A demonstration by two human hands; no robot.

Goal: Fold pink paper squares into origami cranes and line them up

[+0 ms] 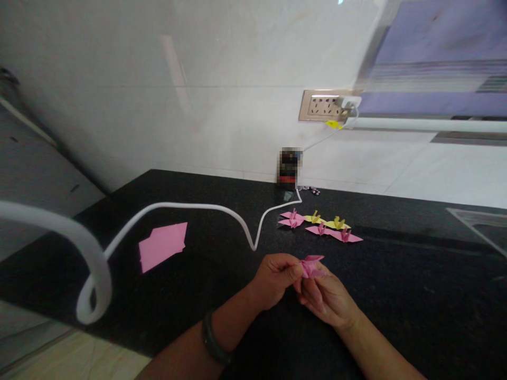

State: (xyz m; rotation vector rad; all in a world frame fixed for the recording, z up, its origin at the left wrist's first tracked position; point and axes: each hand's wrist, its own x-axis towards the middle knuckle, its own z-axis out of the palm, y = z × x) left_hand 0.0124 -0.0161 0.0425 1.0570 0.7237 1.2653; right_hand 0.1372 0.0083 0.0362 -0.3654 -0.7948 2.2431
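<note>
Both hands pinch 1 pink origami crane (311, 265): left hand (273, 279) closed on its body, right hand (327, 298) beneath. Crease slowly, fingertips aligned, above tabletop (415, 274).

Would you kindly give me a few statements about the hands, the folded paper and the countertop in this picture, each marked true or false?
1. Both hands, left hand and right hand, hold a pink folded paper piece. True.
2. The finished paper cranes behind the hands are all pink. False: some are yellow.
3. A stack of pink paper sheets lies on the black countertop to the left of the hands. True.
4. The white cable lies across the pink sheets. False: it runs behind them, apart from them.
5. A dark bracelet is on the right wrist. False: it is on the left wrist.
</note>
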